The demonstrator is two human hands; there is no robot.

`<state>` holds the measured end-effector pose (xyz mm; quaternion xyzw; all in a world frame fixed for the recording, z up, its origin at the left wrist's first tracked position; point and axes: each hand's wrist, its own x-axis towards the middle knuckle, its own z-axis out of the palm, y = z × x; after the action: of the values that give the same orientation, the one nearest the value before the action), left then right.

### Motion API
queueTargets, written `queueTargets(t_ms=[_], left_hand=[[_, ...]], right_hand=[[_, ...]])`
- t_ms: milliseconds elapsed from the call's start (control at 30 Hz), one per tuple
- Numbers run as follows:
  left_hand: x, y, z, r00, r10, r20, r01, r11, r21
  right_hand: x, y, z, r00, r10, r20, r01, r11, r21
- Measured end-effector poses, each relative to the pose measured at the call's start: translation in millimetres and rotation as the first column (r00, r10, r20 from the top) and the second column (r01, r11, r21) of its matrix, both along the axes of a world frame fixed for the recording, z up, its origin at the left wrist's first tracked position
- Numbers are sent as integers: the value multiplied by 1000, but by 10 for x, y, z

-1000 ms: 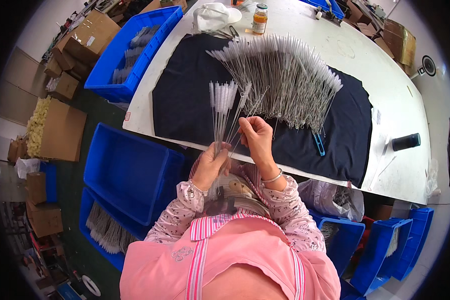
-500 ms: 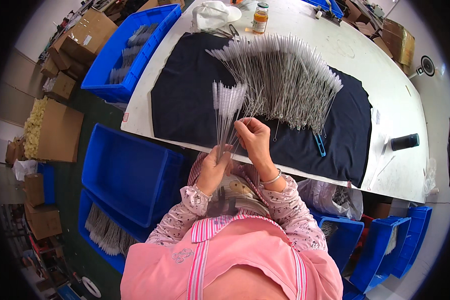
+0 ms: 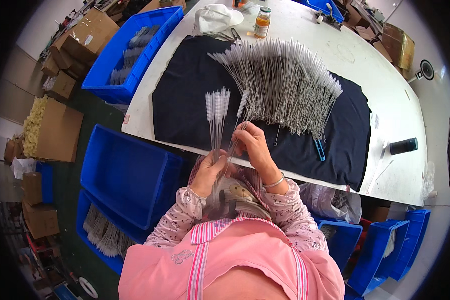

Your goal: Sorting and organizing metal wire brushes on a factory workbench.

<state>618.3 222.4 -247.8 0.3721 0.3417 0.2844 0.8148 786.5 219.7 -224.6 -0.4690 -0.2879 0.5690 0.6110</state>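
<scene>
My left hand (image 3: 208,175) is closed round a bunch of thin wire-handled straw brushes (image 3: 217,107), their white bristle ends pointing up. My right hand (image 3: 254,145) pinches the wire of a straw brush (image 3: 243,104) that stands apart from the bunch; further wires near its fingertips are hard to tell apart. Beyond both hands, a broad fanned pile of the same brushes (image 3: 285,85) lies on a dark cloth (image 3: 180,95), bristles away from me and looped wire ends toward me. A blue-handled tool (image 3: 320,149) lies at the pile's near right edge.
The white table (image 3: 400,120) carries a white cap (image 3: 216,19), a glass jar (image 3: 262,23) and a black cylinder (image 3: 404,146). On my left stand blue crates (image 3: 127,175), one with more brushes (image 3: 105,232). A plastic bag (image 3: 330,200) and more blue crates (image 3: 380,255) are at right.
The bunch in my left hand has tilted left and narrowed. One brush now stands apart on its right, in the fingers of my right hand. Both hands stay close together.
</scene>
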Motion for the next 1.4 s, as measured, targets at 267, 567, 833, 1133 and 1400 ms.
queueTargets(t_ms=[267, 567, 833, 1133, 1400], left_hand=[[41, 7, 134, 986, -127, 110, 144, 976, -165], [94, 1, 110, 997, -58, 57, 68, 976, -204], [-142, 411, 15, 883, 465, -59, -468, 865, -182], [-186, 301, 356, 979, 138, 152, -106, 975, -197], [-190, 443, 426, 939, 166, 302, -84, 961, -265]], right_hand=[[90, -10, 103, 966, 205, 160, -203, 979, -25], [-20, -73, -50, 965, -36, 260, 59, 995, -80], [533, -568, 787, 605, -720, 339, 648, 693, 316], [142, -577, 817, 215, -626, 750, -292, 692, 661], [0, -241, 171, 327, -673, 663, -301, 591, 748]])
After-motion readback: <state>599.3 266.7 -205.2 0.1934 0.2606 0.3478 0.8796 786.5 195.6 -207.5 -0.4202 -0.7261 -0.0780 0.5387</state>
